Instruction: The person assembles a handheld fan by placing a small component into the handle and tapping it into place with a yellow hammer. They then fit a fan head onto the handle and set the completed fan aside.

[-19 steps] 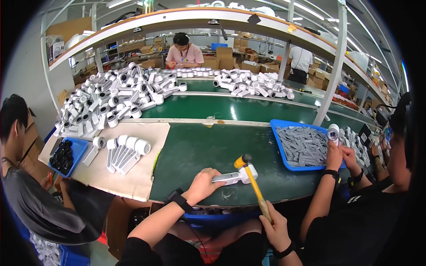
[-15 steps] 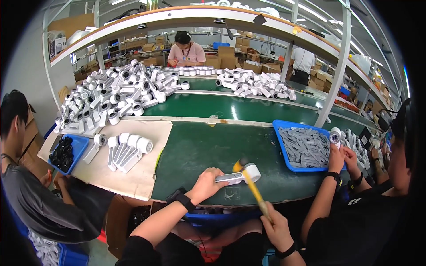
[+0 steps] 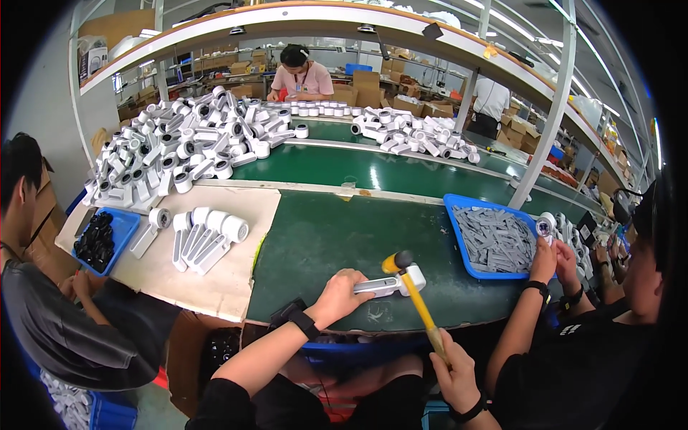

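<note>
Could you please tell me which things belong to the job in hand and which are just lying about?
Job in hand:
hammer, in the right grip
white gadget, in the left grip

Apparently lying about:
tray of grey strips
tray of black parts
cardboard sheet

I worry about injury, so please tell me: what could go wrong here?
A stray blow from the yellow-handled hammer in the right hand might catch the left hand, which holds the white handheld device close by. With only that hand steadying it, the device could also skid on the green tabletop.
</note>
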Demonstrator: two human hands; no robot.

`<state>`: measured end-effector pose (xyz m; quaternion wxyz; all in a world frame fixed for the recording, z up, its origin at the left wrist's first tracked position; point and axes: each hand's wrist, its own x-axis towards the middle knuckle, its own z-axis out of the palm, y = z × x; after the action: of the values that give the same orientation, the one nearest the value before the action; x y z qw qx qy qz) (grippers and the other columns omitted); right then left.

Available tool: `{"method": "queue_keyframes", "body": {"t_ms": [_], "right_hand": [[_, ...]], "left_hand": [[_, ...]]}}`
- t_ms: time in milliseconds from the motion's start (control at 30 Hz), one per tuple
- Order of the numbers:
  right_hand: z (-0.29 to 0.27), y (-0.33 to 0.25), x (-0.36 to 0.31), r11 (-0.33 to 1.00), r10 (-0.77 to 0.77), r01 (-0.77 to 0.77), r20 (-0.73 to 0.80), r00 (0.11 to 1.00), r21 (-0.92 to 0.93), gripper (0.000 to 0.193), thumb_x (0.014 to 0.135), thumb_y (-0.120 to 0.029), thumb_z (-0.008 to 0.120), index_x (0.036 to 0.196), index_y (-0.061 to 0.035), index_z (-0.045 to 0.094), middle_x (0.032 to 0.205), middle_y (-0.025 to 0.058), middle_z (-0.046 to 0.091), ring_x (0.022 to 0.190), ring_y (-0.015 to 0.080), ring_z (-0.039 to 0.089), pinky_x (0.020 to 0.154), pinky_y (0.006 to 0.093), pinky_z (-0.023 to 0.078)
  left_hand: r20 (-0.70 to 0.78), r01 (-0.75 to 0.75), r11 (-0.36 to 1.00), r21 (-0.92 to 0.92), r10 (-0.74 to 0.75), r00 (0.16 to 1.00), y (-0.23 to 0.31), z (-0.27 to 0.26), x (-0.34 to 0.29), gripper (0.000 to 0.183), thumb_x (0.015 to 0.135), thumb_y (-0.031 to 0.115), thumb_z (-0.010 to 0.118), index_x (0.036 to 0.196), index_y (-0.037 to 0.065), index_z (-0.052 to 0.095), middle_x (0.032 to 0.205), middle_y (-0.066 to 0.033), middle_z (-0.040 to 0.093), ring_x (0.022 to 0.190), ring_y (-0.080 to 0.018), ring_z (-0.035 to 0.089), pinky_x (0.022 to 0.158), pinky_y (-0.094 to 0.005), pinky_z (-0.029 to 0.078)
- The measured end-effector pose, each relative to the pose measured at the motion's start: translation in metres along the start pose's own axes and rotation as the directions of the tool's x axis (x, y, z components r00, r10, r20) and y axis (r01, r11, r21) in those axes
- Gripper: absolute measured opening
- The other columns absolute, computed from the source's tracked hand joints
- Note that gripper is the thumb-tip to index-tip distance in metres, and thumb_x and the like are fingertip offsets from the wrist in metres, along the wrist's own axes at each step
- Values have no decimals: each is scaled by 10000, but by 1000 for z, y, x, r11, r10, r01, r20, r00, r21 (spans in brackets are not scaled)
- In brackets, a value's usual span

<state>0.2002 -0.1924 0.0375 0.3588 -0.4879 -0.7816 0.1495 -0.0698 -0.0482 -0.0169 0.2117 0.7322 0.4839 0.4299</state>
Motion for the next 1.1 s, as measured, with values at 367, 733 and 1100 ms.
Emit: {"method": "queue_keyframes", "body": {"t_ms": [367,733,1100], "right_hand": [[11,9,2,996,86,-83,139,987,-24,472,894,-95,646,1345,-25,527,794,163,579,702,354,605,633,421,484],[17,2,15,999,-40,37,71,997,36,483,874,-47,666,1339,10,546,766,141,535,673,264,574,637,339,465],[6,-11,21,999,-31,27,78,996,47,494,876,-11,654,1351,11,520,847,158,600,742,275,607,690,325,485]], "left_hand": [[54,14,1000,5,-14,998,-12,-8,-4,315,740,207,810,943,0,688,906,-172,660,939,-355,621,841,-438,490],[60,127,988,83,-132,989,-24,-18,-5,358,695,261,852,960,48,741,910,-122,678,927,-299,589,852,-389,485],[17,144,980,135,-148,989,-25,-13,-7,351,682,269,861,965,90,754,886,-107,669,926,-293,570,844,-390,482]]}}
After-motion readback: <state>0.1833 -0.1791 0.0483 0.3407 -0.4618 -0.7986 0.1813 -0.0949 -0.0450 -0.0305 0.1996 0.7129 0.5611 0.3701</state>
